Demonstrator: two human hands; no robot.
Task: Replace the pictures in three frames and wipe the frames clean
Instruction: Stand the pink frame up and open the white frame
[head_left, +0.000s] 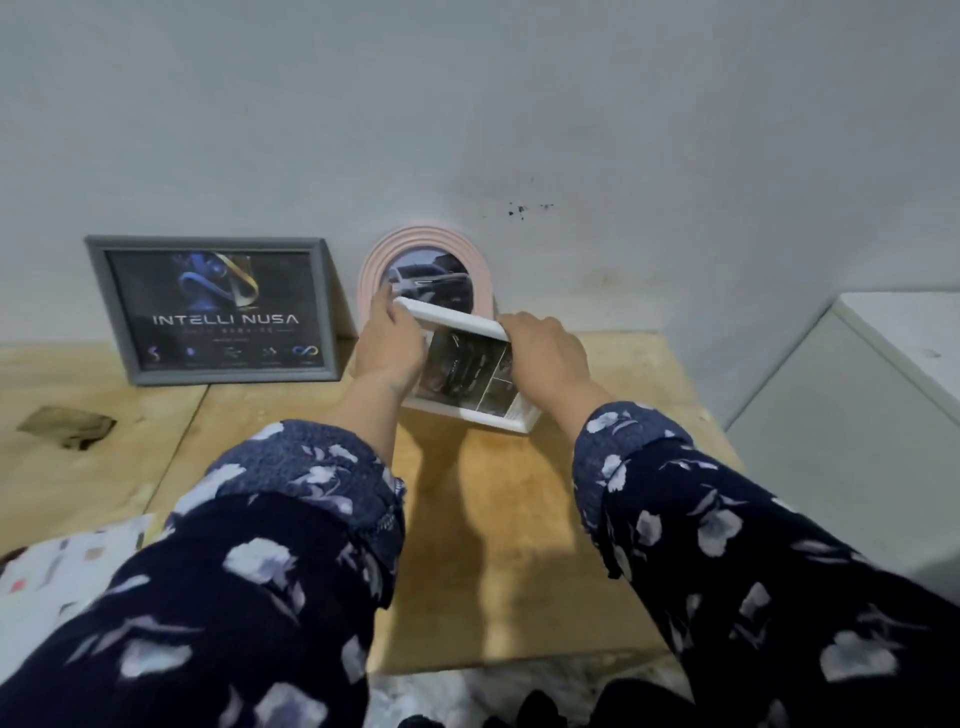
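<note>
While the grey frame (215, 310) and the pink arched frame (425, 270) lean on the wall, seemingly set aside, the left hand (390, 347) and right hand (545, 348) hold the white frame (467, 364) tilted above the table (493, 545), one at each side, probably to stand it up. Fingers curl round its edges; the hands hide its sides, and its dark picture is too blurred to read.

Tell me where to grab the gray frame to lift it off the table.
Grip the gray frame by its two side rails, coming from the front. It leans back against the wall, so its back is closed off, while both sides look free.
</note>
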